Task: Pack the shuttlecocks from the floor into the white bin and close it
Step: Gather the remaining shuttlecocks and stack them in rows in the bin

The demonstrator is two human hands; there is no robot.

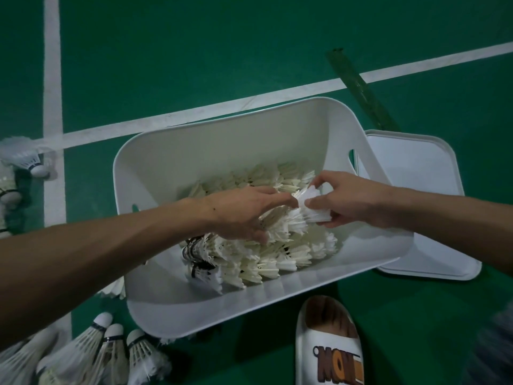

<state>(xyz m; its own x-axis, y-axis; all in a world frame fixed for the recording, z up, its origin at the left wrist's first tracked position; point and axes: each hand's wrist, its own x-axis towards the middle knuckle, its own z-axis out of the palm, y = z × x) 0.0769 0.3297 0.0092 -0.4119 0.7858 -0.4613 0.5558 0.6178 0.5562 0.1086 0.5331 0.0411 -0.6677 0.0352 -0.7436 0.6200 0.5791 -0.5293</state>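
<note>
A white bin stands open on the green court floor and holds several rows of stacked shuttlecocks. Inside the bin, my right hand pinches the end of a stack of shuttlecocks. My left hand reaches in from the left and grips the same stack at its other end, fingers curled over the feathers. The bin's white lid lies flat on the floor, right of the bin. Loose shuttlecocks lie on the floor at the bottom left, and more shuttlecocks at the far left.
White court lines cross the floor behind and left of the bin. A green ruler-like strip lies at the back right. My foot in a white slipper stands just in front of the bin.
</note>
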